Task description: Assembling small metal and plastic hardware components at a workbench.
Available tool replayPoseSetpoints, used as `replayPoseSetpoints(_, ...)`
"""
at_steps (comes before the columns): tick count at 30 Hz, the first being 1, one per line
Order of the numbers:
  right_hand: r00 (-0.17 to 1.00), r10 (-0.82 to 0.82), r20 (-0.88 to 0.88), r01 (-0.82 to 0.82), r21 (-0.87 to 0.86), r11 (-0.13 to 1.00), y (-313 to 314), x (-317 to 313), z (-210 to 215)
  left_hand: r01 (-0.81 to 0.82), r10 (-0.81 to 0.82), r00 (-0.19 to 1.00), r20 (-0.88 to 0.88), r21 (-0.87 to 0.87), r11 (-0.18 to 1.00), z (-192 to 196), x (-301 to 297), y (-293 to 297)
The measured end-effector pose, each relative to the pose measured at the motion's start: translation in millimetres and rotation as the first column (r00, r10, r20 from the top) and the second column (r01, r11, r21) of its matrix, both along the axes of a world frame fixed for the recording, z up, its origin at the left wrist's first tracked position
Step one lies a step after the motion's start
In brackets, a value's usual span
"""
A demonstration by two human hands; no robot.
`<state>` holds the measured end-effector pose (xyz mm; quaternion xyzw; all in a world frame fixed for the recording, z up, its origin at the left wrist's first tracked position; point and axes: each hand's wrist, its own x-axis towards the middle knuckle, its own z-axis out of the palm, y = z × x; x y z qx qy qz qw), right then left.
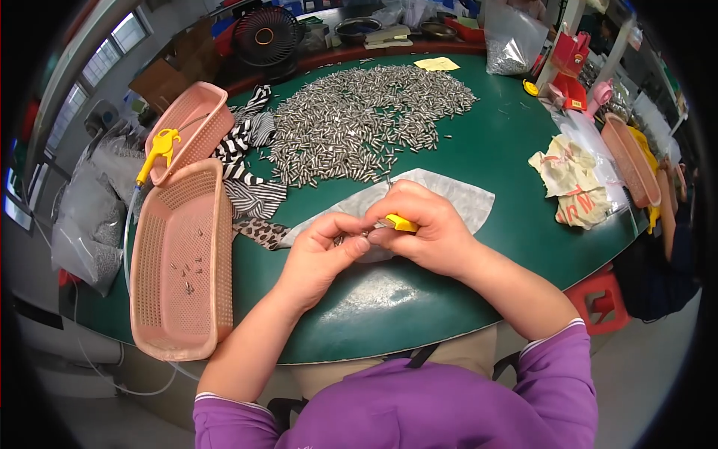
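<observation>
At centre frame, the left hand (323, 251) pinches a small metal pin (351, 238) while the right hand's (426, 228) fingers close round a yellow-handled tool (402, 223); few finished pins lie in the pink basket (153, 299), lower left, and a large pile (366, 120) waits above.

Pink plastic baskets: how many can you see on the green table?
3. One lies at the left edge holding a few metal pins, one sits just behind it, and one is at the far right. Others may be hidden.
</observation>
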<state>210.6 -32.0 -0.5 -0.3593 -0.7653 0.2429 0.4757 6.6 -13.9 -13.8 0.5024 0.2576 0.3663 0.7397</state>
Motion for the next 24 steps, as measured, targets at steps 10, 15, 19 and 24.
replayPoseSetpoints(10,0.982,-0.107,0.155,0.088,0.124,0.988,-5,6,17,-0.105,0.097,0.994,0.049,0.186,0.977,-3,-3,6)
replayPoseSetpoints(15,0.984,-0.024,0.175,-0.018,0.238,0.971,-5,4,16,-0.149,0.13,0.987,0.098,0.213,0.966,-3,0,6)
replayPoseSetpoints(19,0.984,-0.035,0.177,-0.01,0.25,0.968,-5,3,16,-0.159,0.141,0.986,0.089,0.234,0.959,-3,-2,7)
replayPoseSetpoints(24,0.982,-0.05,0.182,0.003,0.251,0.968,-6,2,17,-0.154,0.135,0.987,0.088,0.269,0.951,-2,-2,6)
